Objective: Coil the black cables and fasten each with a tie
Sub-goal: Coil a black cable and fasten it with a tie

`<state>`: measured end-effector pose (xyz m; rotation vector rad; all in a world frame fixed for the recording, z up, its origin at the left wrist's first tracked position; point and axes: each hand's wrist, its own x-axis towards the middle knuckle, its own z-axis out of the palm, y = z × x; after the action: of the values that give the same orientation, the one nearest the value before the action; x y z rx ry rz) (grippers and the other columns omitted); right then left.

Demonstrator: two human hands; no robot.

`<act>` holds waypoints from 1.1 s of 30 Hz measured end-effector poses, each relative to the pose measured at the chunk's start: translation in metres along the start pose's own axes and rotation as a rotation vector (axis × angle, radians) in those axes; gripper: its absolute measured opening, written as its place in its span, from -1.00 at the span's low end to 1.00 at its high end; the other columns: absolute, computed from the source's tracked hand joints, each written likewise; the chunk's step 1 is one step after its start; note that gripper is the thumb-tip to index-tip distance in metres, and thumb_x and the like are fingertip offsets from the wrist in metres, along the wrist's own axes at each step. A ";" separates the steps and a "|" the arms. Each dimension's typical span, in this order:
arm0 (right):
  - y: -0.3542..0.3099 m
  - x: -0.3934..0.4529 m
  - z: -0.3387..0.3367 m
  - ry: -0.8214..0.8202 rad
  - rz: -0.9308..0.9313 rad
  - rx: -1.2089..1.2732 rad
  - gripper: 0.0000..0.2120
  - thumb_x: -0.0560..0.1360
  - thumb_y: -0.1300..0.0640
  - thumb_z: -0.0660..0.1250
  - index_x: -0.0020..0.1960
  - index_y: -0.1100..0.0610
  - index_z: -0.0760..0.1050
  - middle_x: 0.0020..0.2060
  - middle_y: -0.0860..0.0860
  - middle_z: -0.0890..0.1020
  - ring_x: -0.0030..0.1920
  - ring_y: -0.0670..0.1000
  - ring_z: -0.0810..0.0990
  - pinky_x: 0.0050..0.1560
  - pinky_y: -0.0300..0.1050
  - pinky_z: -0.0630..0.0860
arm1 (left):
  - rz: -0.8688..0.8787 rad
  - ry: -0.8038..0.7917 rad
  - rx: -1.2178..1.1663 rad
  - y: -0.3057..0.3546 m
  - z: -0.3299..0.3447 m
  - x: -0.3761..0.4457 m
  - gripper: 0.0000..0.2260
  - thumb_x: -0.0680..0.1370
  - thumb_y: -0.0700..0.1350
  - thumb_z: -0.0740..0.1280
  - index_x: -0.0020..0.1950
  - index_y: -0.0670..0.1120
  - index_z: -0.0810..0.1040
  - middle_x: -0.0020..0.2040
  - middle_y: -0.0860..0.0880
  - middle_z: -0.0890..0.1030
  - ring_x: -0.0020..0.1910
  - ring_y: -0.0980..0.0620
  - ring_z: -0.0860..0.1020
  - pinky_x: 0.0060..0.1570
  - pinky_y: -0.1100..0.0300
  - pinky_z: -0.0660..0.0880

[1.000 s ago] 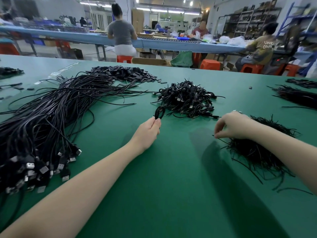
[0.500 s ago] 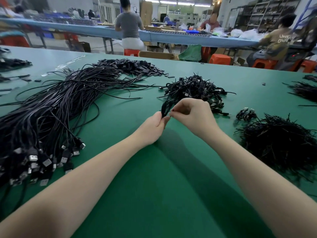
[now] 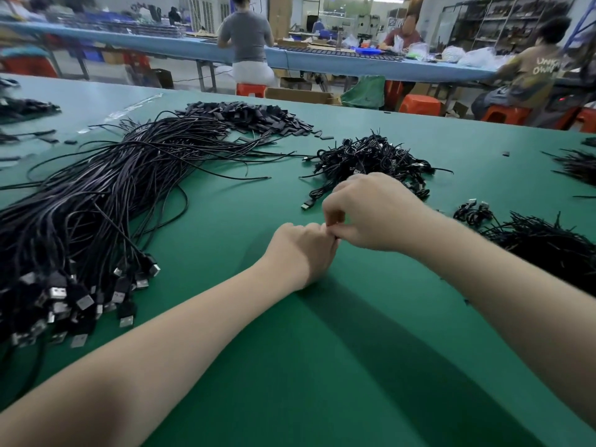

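I see both of my hands meeting over the green felt-covered surface (image 3: 322, 366), just in front of the heap of coiled and tied black cables (image 3: 371, 159), which I take as my landmark. My left hand (image 3: 303, 253) has its grip curled shut, and my right hand (image 3: 371, 211) has its fingertips pinched down against the left hand's fingers; a sliver of something dark shows at that pinch point, but I cannot tell whether it is cable or tie, since the hands hide it. Far to the left of the heap lies the big bundle of loose long black cables with silver USB plugs (image 3: 80, 227), its plugs fanned out toward me. Behind and left of the heap sits a flat pile of short black tie strips (image 3: 251, 116). To the right of the heap a small coiled black cable (image 3: 474, 212) lies alone, and just beyond it is a bristly mound of thin black wire ties (image 3: 541, 243).
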<state>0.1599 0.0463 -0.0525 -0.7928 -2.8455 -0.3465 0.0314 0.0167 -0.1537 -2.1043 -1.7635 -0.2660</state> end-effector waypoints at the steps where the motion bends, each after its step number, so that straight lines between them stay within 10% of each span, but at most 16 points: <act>1: 0.010 0.005 -0.006 -0.120 0.062 0.137 -0.92 0.43 0.02 0.38 -0.24 -0.05 0.54 -0.24 -0.14 0.63 -0.16 -0.07 0.56 -0.12 -0.09 0.48 | 0.050 0.065 -0.021 0.000 -0.003 -0.003 -0.69 0.64 -0.08 0.00 0.07 -0.17 0.49 -0.14 -0.12 0.60 -0.26 -0.12 0.59 -0.30 0.15 0.23; 6: 0.063 0.000 0.000 -0.612 0.467 1.136 -0.90 0.35 0.07 0.45 -0.25 0.05 0.54 -0.34 -0.07 0.60 -0.27 -0.06 0.52 -0.20 -0.18 0.45 | 0.249 0.245 -0.268 -0.004 -0.012 -0.008 -0.70 0.62 -0.05 0.07 -0.09 -0.20 0.48 -0.26 -0.14 0.56 -0.35 -0.20 0.52 -0.32 0.05 0.33; 11: 0.031 -0.012 0.051 -0.245 0.614 1.976 -0.94 0.41 0.20 0.31 -0.18 0.08 0.43 -0.31 -0.02 0.61 -0.31 -0.04 0.60 -0.28 -0.20 0.55 | -0.092 0.220 -0.992 -0.001 -0.009 -0.006 -0.84 0.64 -0.04 0.09 -0.09 -0.05 0.37 -0.28 0.10 0.44 -0.31 0.09 0.43 -0.28 0.11 0.32; 18: -0.020 0.005 0.085 0.512 0.756 1.701 -0.83 0.49 0.23 0.40 -0.25 0.13 0.47 -0.49 -0.07 0.54 -0.43 -0.10 0.48 -0.32 -0.24 0.49 | -0.546 0.166 -1.439 -0.001 -0.004 0.004 -0.90 0.66 -0.03 0.12 -0.04 0.04 0.36 -0.23 0.05 0.46 -0.29 0.08 0.41 -0.13 0.08 0.41; 23: -0.018 -0.005 0.086 0.471 0.728 1.686 -0.90 0.47 0.18 0.44 -0.22 0.14 0.58 -0.40 -0.06 0.61 -0.42 -0.11 0.52 -0.32 -0.24 0.51 | -0.503 0.148 -1.571 -0.005 -0.004 0.004 -0.93 0.67 -0.08 0.12 0.02 0.08 0.29 -0.24 0.03 0.43 -0.46 0.25 0.36 -0.39 0.39 0.34; 33: -0.010 -0.011 0.082 0.390 0.686 1.543 -0.98 0.43 0.13 0.49 -0.18 0.07 0.67 -0.34 -0.04 0.68 -0.39 -0.13 0.57 -0.32 -0.27 0.52 | -0.507 0.072 -1.645 -0.009 -0.006 0.004 -0.95 0.68 -0.09 0.11 0.04 0.04 0.33 -0.30 0.04 0.32 -0.48 0.27 0.34 -0.46 0.39 0.31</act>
<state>0.1555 0.0545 -0.1352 -0.9544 -1.4991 1.3738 0.0244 0.0192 -0.1452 -2.1315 -2.2137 -2.5723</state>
